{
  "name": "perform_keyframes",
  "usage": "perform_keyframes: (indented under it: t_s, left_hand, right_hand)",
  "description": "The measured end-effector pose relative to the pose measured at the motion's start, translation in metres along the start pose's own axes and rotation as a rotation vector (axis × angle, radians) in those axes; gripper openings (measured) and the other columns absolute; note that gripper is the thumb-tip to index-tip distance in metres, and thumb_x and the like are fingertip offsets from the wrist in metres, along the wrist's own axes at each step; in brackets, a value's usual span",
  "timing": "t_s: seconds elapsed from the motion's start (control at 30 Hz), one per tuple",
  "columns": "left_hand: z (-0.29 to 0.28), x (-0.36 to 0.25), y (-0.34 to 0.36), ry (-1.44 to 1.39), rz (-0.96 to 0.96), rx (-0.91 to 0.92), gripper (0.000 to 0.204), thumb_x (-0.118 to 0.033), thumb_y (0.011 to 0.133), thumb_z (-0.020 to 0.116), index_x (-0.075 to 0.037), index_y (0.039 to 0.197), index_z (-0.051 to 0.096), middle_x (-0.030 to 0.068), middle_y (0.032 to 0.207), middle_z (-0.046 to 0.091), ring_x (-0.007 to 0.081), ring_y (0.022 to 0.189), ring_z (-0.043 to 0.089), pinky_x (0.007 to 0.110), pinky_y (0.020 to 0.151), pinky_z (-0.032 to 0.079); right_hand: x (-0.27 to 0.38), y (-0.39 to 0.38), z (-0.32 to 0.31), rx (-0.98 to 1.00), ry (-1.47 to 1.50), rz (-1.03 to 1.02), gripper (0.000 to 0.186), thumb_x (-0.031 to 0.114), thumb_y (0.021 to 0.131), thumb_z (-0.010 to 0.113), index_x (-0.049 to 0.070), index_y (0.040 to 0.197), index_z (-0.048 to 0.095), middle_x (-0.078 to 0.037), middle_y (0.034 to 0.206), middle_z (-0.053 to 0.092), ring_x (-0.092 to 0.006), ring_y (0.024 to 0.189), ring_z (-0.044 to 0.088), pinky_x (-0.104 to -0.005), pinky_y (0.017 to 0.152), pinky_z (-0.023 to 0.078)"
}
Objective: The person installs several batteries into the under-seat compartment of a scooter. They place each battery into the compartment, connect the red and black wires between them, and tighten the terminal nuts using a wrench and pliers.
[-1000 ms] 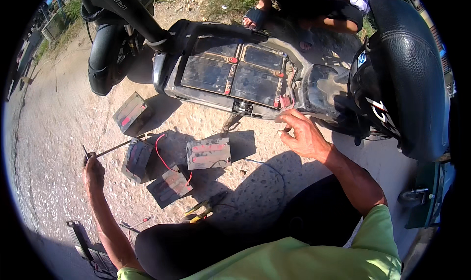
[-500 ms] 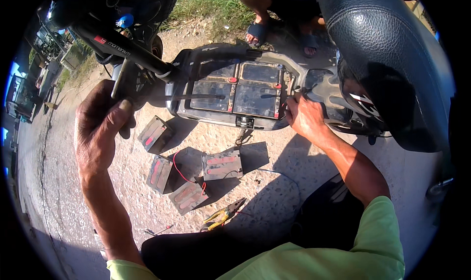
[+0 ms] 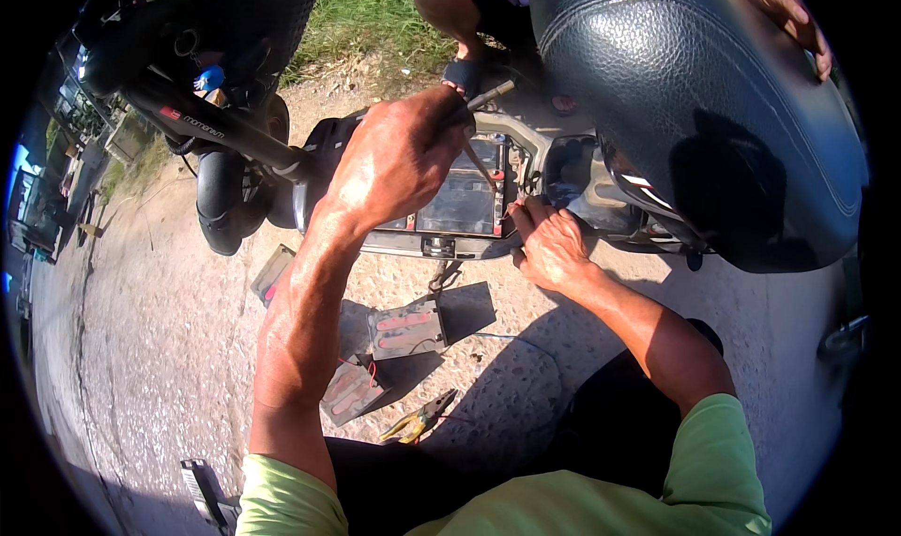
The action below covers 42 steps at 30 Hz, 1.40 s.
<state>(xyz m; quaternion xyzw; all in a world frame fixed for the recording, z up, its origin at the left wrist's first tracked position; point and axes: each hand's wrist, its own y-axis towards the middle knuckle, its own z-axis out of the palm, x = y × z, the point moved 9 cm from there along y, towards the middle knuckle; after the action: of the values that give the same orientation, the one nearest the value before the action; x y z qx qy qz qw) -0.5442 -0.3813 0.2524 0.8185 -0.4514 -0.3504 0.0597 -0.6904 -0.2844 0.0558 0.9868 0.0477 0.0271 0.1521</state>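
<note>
My left hand (image 3: pixel 399 160) is closed around a dark rod-like tool (image 3: pixel 495 95), held over the open battery compartment of an electric scooter. A thin brownish rod (image 3: pixel 481 167) slants down from under this hand toward the red terminals at the batteries' right edge. Several black batteries (image 3: pixel 458 203) sit side by side in the compartment (image 3: pixel 394 242); my left hand covers part of them. At the compartment's right end, my right hand (image 3: pixel 554 245) pinches what looks like a wire (image 3: pixel 519 202) beside the terminals. Its fingertips partly hide that spot.
On the ground nearby stand several dusty grey batteries (image 3: pixel 406 329), one with a red wire. Yellow-handled pliers (image 3: pixel 419 419) lie closer to me. The scooter's black seat (image 3: pixel 694 95) overhangs at right, its steering column (image 3: pixel 221 128) at left. Another person's hand (image 3: pixel 784 15) rests by the seat.
My left hand has swung right with the tool, from beside the steering column to above the batteries. My right hand stays at the compartment's right end. The other person's hand now shows by the seat.
</note>
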Motion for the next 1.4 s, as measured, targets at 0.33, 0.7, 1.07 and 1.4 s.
perform_keyframes:
  t_s: [0.33, 0.7, 1.07, 1.4]
  left_hand:
    - [0.013, 0.002, 0.004, -0.017, 0.071, 0.034, 0.018, -0.016, 0.096, 0.064, 0.001, 0.099, 0.063, 0.0227, 0.080, 0.063, 0.0403, 0.075, 0.062, 0.047, 0.071, 0.048]
    - [0.013, 0.006, 0.007, -0.070, 0.116, 0.035, 0.016, -0.016, 0.093, 0.065, -0.001, 0.097, 0.062, 0.0243, 0.082, 0.065, 0.0475, 0.081, 0.064, 0.052, 0.069, 0.049]
    - [0.044, 0.002, 0.013, -0.397, -0.179, 0.209, 0.025, -0.019, 0.099, 0.066, 0.002, 0.111, 0.067, 0.0132, 0.105, 0.069, 0.0239, 0.098, 0.064, 0.038, 0.089, 0.050]
    - [0.089, 0.024, 0.004, -1.188, -0.622, 0.085, 0.027, -0.025, 0.098, 0.066, 0.002, 0.102, 0.067, 0.0093, 0.096, 0.069, 0.0156, 0.086, 0.061, 0.029, 0.082, 0.047]
  right_hand:
    - [-0.002, -0.001, 0.000, 0.022, 0.009, 0.014, 0.069, 0.020, 0.075, 0.075, -0.004, 0.138, 0.056, -0.021, 0.132, 0.056, -0.0336, 0.113, 0.061, -0.0479, 0.096, 0.046]
    - [-0.002, 0.003, 0.003, 0.083, 0.019, 0.047, 0.070, 0.021, 0.074, 0.078, -0.003, 0.136, 0.057, -0.021, 0.130, 0.057, -0.0334, 0.111, 0.061, -0.0467, 0.095, 0.046]
    - [-0.003, 0.004, 0.004, 0.065, 0.076, 0.026, 0.068, 0.022, 0.076, 0.079, 0.000, 0.136, 0.058, -0.020, 0.134, 0.057, -0.0347, 0.120, 0.060, -0.0480, 0.099, 0.046]
    - [-0.004, 0.004, 0.004, 0.016, 0.078, 0.013, 0.063, 0.022, 0.077, 0.078, 0.000, 0.133, 0.061, -0.019, 0.134, 0.058, -0.0347, 0.122, 0.060, -0.0470, 0.098, 0.048]
